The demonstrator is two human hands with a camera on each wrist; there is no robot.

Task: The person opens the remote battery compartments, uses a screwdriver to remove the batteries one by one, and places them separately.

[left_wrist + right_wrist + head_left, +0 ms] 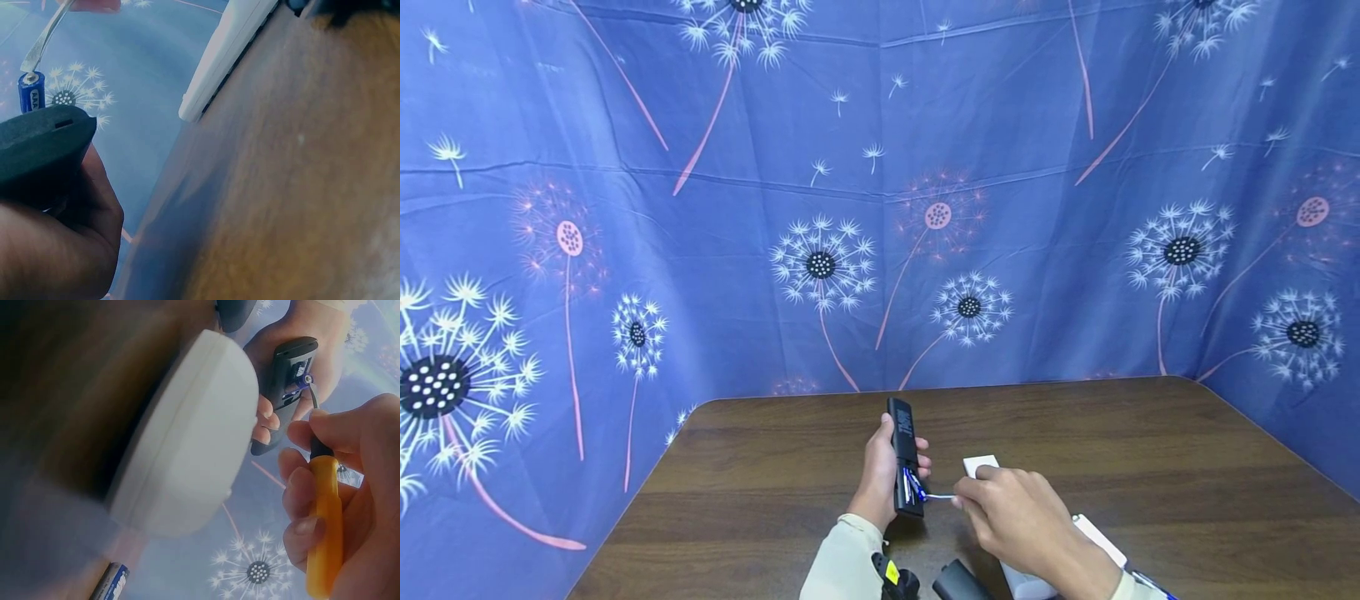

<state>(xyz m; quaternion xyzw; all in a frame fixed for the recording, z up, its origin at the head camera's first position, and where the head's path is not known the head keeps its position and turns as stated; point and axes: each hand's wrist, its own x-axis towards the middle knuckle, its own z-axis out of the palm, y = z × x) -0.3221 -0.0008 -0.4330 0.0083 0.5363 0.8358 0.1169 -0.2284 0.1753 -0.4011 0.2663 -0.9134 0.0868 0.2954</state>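
Observation:
In the head view my left hand grips a black remote control, its battery compartment uncovered and facing up. My right hand holds a screwdriver with a yellow handle, thumb and fingers wrapped around it. The flat metal tip meets the end of a blue AAA battery. That battery stands tilted up out of the compartment, as the right wrist view also shows. Fingers of the left hand curl around the remote's far side.
A long white device lies on the wooden table below my right hand. Right of it is a flat white object. A black rounded object sits at the near edge of view. Another battery shows low in the right wrist view.

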